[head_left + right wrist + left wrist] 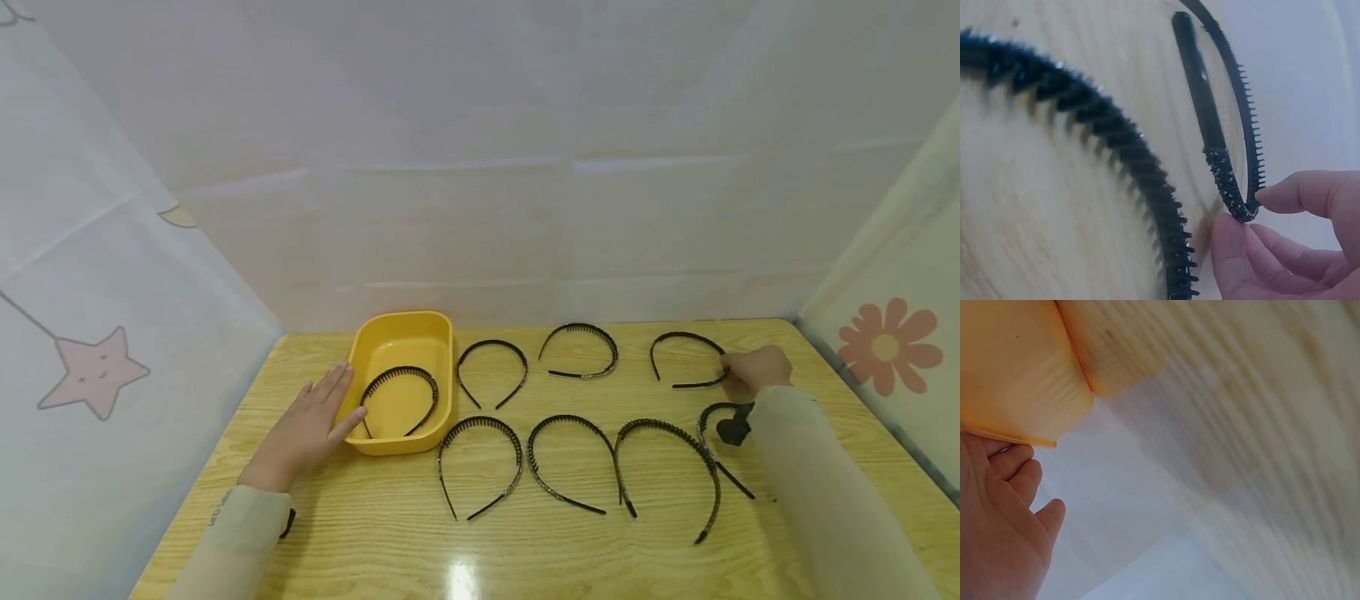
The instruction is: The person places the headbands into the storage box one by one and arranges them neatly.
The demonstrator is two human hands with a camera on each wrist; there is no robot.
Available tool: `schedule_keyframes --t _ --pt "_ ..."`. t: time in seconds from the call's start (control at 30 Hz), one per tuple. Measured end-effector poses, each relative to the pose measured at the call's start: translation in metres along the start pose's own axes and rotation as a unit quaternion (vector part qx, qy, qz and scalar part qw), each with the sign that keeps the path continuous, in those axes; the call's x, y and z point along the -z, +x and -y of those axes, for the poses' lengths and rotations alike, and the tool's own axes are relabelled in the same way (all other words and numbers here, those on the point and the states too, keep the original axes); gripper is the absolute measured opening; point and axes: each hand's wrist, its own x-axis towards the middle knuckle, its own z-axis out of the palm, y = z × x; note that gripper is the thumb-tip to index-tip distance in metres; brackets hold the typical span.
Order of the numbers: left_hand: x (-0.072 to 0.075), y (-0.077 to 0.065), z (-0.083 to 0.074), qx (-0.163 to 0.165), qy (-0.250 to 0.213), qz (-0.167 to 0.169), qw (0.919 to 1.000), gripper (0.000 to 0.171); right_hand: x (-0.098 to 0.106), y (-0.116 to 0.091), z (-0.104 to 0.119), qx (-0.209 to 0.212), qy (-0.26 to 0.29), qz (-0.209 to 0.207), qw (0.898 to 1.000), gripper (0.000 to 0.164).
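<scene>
My right hand (757, 368) pinches a black toothed headband (684, 335) at its right side, at the back right of the table. In the right wrist view, thumb and fingertips close on a bend of this headband (1254, 131), beside a stretch of dark sparkly beads. My left hand (311, 429) rests with extended fingers along the left rim of a yellow tray (447, 387), thumb over its front left corner. Inside the tray lies one black headband (401, 369). From the left wrist, the fingertips touch the tray's edge (1041, 442).
Several more black headbands lie on the wooden table, including a back-row one (491, 342) right of the tray and a front-row one (480, 421). At front right, a headband (667, 427) overlaps another (735, 482), partly hidden by my right wrist. Pale cloth walls (480, 208) enclose the table.
</scene>
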Motion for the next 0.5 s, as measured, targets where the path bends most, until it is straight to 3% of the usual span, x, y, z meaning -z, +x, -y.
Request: schedule_keyframes --t 0.17,0.27,0.43,0.5 --pt "0.000 0.000 0.000 0.000 -0.001 0.002 1.0000 0.081 0.005 0.001 -0.002 -0.018 0.104 0.047 0.993 0.035" --pt "0.000 0.000 0.001 -0.001 0.000 0.002 1.0000 0.081 0.008 0.002 -0.003 -0.026 0.145 0.078 0.986 0.026" --pt "-0.001 0.000 0.001 0.001 -0.001 0.001 1.0000 0.079 0.015 0.004 -0.002 -0.070 0.223 0.139 0.962 0.002" --pt "-0.001 0.000 0.001 0.001 -0.002 0.001 1.0000 0.079 0.016 0.004 -0.001 -0.087 0.246 0.157 0.952 0.007"
